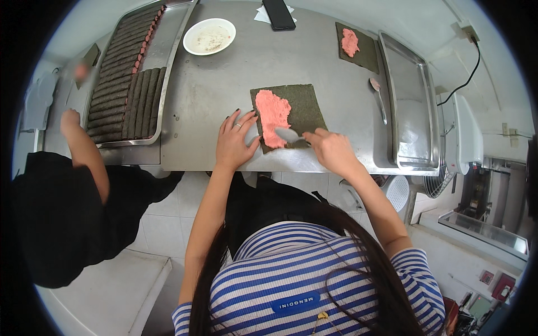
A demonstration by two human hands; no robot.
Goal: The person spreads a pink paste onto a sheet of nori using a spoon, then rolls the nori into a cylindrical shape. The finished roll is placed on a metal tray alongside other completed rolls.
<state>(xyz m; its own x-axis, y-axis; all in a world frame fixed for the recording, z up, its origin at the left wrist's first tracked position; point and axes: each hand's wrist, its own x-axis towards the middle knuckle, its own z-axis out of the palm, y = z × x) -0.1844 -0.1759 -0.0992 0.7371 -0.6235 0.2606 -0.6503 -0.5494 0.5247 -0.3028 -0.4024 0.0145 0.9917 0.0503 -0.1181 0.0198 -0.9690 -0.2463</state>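
A square dark seaweed sheet (307, 109) lies on the steel table in front of me. Pink paste (273, 115) covers a strip along its left side. My right hand (335, 152) is closed around the handle of a spoon (287, 135), whose bowl rests at the lower right edge of the paste. My left hand (237, 140) lies with fingers spread at the sheet's left edge, fingertips close to the paste, a ring on one finger.
At left, a metal tray (162, 103) holds rows of dark seaweed rolls (115, 89). A white bowl (209, 37) and a phone (278, 14) stand farther back. Rightward are another pasted seaweed sheet (364, 47), a second spoon (379, 99) and a tray (412, 106). A co-worker's arm (88, 148) is far left.
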